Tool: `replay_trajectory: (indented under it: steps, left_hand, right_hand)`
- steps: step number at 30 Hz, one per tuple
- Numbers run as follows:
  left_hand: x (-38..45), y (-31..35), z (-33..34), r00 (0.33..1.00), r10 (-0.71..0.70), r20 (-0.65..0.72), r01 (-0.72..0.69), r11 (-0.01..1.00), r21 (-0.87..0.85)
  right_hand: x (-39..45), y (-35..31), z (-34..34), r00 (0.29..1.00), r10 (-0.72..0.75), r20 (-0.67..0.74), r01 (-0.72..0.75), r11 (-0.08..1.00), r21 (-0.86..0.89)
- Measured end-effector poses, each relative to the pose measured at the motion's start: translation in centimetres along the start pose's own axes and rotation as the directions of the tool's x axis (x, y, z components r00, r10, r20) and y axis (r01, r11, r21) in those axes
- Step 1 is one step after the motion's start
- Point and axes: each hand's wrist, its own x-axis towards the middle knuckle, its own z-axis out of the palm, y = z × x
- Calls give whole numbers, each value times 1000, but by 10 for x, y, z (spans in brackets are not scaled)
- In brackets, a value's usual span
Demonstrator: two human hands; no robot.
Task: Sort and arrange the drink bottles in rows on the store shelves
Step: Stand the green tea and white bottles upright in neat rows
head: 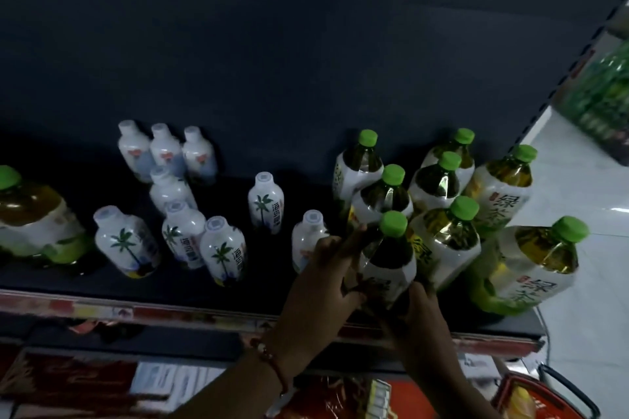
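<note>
My left hand and right hand grip the front green-capped tea bottle, fingers curled round it, 5 o'clock on shelf.

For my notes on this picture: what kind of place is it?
Probably a shop aisle. A dark shelf with a red price strip carries many identical green-capped tea bottles and white palm-tree bottles; a red basket stands below.
</note>
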Motion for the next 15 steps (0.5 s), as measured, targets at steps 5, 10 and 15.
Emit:
replay_trajectory:
  steps: [5, 10, 15]
  left_hand:
    - [-8, 5, -2, 999, -51, -8, 51, 998, 21]
    - [-49, -7, -21, 966, -259, -28, 255, 962, -99]
    - [-99, -12, -50, 909, -417, 4, 417, 909, -13]
  right_hand:
    - [0, 10, -12, 992, 10, 130, -18, 998, 66]
    - [-9, 20, -29, 915, 47, 401, -52, 999, 2]
    - [-10, 4, -41, 775, -24, 632, 84, 994, -66]
